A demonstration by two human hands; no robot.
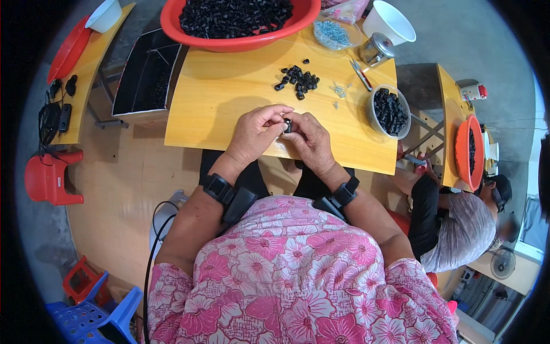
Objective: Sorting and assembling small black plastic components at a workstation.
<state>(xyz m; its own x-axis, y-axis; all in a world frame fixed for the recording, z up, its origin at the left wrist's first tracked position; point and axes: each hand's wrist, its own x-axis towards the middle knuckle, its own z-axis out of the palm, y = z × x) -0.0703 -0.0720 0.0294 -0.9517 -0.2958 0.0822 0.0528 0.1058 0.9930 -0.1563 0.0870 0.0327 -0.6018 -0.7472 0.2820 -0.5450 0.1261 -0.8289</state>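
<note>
A small black part (287, 125) sits pinched between fingertips at the near side of a yellow work surface (223, 92), the left grip (255, 136) closed on it from one side and the right grip (314, 145) from the other. The fingers hide most of the piece, so whether anything has been fitted to it cannot be told.

Just beyond the hands lies a loose cluster of similar black parts (300, 81), with a scatter of small silvery pieces (339, 90), apparently screws, to its right. A red-handled hand tool (361, 75) rests nearby, touched by neither hand. At the right edge stands a clear tub (373, 119) well filled with black pieces; at the far side, a large red basin (246, 45) is heaped with more, beside a clear bowl (354, 41) of silvery pieces.

The work appears to be mid-batch: one piece in hand, the loose cluster seemingly left to do. Which container holds finished pieces, if either does, is not clear.

To the right, a co-worker (458, 229) sits by another surface (450, 120) bearing an orange-red basin (462, 150).
</note>
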